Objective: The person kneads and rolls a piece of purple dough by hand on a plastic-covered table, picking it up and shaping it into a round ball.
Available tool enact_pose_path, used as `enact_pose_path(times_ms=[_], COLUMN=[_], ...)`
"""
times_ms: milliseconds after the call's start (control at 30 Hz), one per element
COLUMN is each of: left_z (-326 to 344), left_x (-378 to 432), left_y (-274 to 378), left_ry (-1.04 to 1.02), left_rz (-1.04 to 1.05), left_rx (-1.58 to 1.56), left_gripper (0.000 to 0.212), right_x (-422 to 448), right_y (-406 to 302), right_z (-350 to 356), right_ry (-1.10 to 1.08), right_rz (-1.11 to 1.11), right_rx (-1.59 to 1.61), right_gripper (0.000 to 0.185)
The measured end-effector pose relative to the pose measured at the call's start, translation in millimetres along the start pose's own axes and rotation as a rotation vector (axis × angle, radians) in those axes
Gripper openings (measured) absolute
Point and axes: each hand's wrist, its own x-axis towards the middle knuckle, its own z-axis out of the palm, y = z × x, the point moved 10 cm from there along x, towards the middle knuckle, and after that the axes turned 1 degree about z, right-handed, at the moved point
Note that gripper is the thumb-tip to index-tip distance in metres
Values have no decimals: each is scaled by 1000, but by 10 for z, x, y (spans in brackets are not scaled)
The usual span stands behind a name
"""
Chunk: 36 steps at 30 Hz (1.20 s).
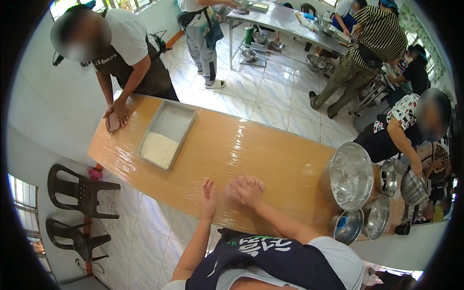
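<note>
My right hand (pixel 245 190) presses on a lump of pinkish dough (pixel 231 191) on the plastic-wrapped wooden table (pixel 275 159); its fingers cover much of the lump. To the left of it, my left hand (pixel 208 199) is raised over the table's near edge, its fingers slightly curled and no object seen in it. Farther left on the table lies a rectangular metal tray (pixel 187 136), with a slab of pale dough (pixel 159 148) in its near end. At the table's far left, a co-worker's hands (pixel 119 112) press another pinkish dough lump (pixel 114 122).
A large floury metal bowl (pixel 351 177) and smaller bowls (pixel 376 217) (pixel 347 226) stand at the table's right end. A co-worker there reaches into a metal bowl (pixel 414 190). Dark plastic chairs (pixel 74 185) stand at left. More people work around a steel table (pixel 282 21) behind.
</note>
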Motion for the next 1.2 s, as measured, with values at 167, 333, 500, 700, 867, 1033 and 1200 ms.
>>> enact_pose_path(times_ms=[167, 333, 500, 700, 867, 1033, 1200], left_z=[145, 301, 27, -261, 62, 161, 449], left_x=[207, 318, 97, -96, 237, 712, 740], left_y=[222, 468, 420, 153, 325, -78, -289], left_ry=[-35, -72, 28, 65, 28, -32, -233], left_rz=[19, 52, -24, -41, 9, 195, -41], left_rx=[74, 96, 52, 34, 170, 548, 492], left_gripper=[37, 37, 36, 34, 34, 48, 56], right_x=[732, 858, -241, -242, 321, 615, 791], right_y=[275, 421, -104, -215, -7, 81, 390], right_z=[145, 477, 118, 162, 373, 713, 268], right_ry=[-72, -219, -120, -218, -254, -1022, -540], right_rz=[-44, 21, -70, -58, -94, 91, 457], right_rx=[-66, 46, 73, -12, -24, 314, 1133], right_gripper=[42, 43, 46, 51, 53, 69, 73])
